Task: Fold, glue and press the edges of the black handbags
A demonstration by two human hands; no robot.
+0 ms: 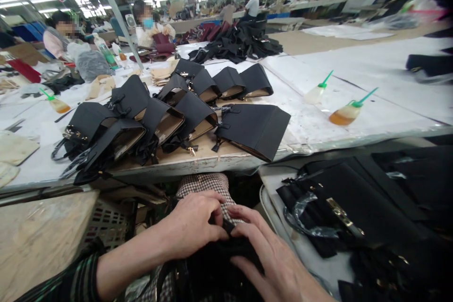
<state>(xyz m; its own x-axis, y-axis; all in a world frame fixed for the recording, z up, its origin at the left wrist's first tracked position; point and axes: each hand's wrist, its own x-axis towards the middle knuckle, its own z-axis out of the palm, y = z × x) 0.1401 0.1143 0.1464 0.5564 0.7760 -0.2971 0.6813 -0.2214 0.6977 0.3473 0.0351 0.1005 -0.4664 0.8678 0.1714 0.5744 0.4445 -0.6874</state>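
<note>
My left hand (pixel 193 224) and my right hand (pixel 264 252) meet low in the view over my lap. Both pinch a black piece of a bag (pixel 226 259) that lies on my checkered trousers (pixel 203 184). The left fingers curl onto its top edge; the right fingers press on it from the right. Most of the black piece is hidden under my hands. Just beyond, on the white worktable (pixel 311 122), several unfinished black bags (pixel 253 127) lie on their sides in rows.
Two glue bottles with green nozzles (pixel 348 111) lie right of the bags, another (pixel 56 103) at the left. A tray of black bags with gold clasps (pixel 339 214) stands at my right. A plastic basket (pixel 106 226) is under the table. Other people work at the far end.
</note>
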